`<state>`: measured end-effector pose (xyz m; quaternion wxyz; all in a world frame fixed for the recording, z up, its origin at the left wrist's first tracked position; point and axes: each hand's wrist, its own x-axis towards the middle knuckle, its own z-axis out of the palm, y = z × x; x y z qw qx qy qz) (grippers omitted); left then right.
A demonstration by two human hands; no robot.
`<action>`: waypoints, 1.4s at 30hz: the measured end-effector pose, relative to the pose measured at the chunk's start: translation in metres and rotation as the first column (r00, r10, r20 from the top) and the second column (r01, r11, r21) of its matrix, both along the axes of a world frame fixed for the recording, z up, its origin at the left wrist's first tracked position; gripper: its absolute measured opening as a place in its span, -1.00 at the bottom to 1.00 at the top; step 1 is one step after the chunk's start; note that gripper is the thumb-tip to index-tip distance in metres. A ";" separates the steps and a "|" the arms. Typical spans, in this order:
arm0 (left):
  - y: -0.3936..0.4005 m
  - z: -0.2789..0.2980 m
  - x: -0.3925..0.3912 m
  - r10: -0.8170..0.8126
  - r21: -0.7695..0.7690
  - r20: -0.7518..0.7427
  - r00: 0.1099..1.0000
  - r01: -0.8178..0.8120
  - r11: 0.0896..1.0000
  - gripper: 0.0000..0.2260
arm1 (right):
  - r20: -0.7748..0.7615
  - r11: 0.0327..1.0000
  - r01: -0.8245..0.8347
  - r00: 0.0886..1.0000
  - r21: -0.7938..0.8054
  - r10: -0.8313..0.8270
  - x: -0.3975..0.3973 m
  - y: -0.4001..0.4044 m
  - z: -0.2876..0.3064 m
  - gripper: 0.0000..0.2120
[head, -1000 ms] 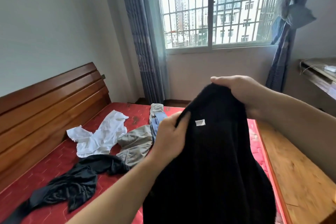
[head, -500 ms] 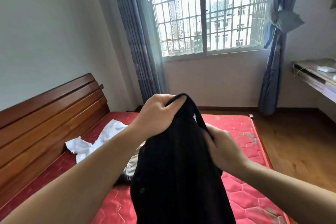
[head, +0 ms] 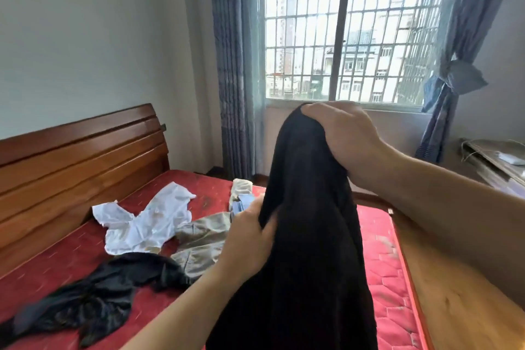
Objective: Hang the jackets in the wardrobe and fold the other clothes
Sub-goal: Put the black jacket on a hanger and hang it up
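Black garment held up over bed, hanging down out of frame at bottom. Right hand grips its top edge, fingers curled over the fabric, raised in front of window. Left hand lower, grips the garment's left edge, thumb on the cloth. Red mattress; on it a white shirt crumpled near wooden headboard, a khaki garment beside it, touching a dark garment spread at lower left. Pale blue piece beyond the khaki, partly hidden by the left hand. Blue-grey curtains either side of barred window. Wooden floor right of bed. Table at far right edge.
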<state>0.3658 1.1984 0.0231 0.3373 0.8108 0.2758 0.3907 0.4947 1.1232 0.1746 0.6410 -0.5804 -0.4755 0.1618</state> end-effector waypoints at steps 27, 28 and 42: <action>-0.038 0.173 -0.238 0.574 -0.047 0.073 0.815 -0.572 0.819 -0.75 | -0.467 0.907 -0.399 0.782 0.132 0.412 -0.124 0.022 -0.048 -0.67; -0.049 0.172 -0.253 0.637 -0.080 0.071 0.768 -0.632 0.771 -0.75 | -0.471 0.878 -0.450 0.747 0.164 0.470 -0.133 0.022 -0.032 -0.70; -0.306 0.214 -0.445 0.990 -0.101 0.117 0.079 -0.991 0.091 -0.73 | 0.048 0.575 -0.796 0.592 0.188 0.804 -0.370 -0.076 0.062 -0.58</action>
